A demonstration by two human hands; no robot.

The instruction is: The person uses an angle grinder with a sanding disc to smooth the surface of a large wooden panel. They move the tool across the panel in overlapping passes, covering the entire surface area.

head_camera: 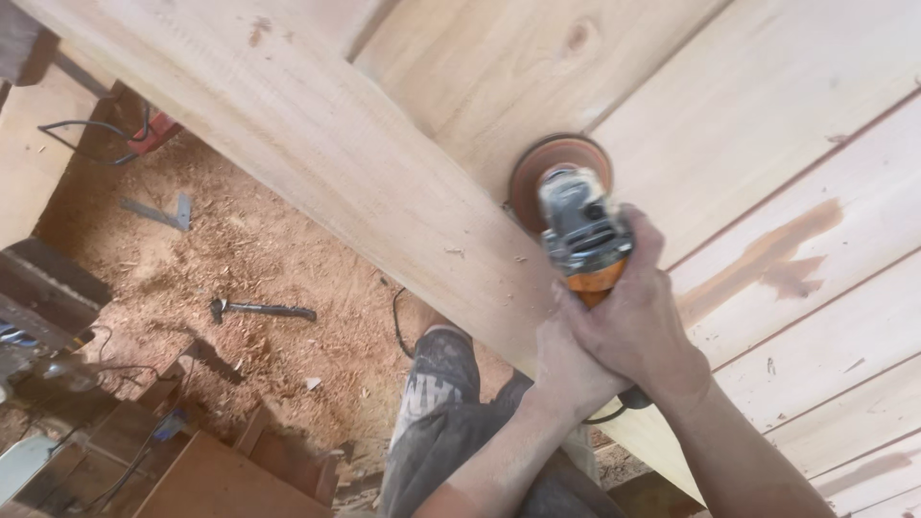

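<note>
An angle grinder [582,230] with a grey head, orange body and a round brown sanding disc [556,163] rests against pale wooden boards [767,125]. My right hand [638,317] wraps the grinder's body from the right. My left hand [566,369] grips it just below, overlapping the right. The disc sits beside a thick wooden beam [336,153] that runs diagonally across the view.
Below lies a sawdust-covered floor [259,249] with a hammer [257,309], a metal square [158,213] and a red tool with a cable [153,132]. My knee in dusty trousers [436,384] is under the beam. Brown wooden pieces [221,475] sit at bottom left.
</note>
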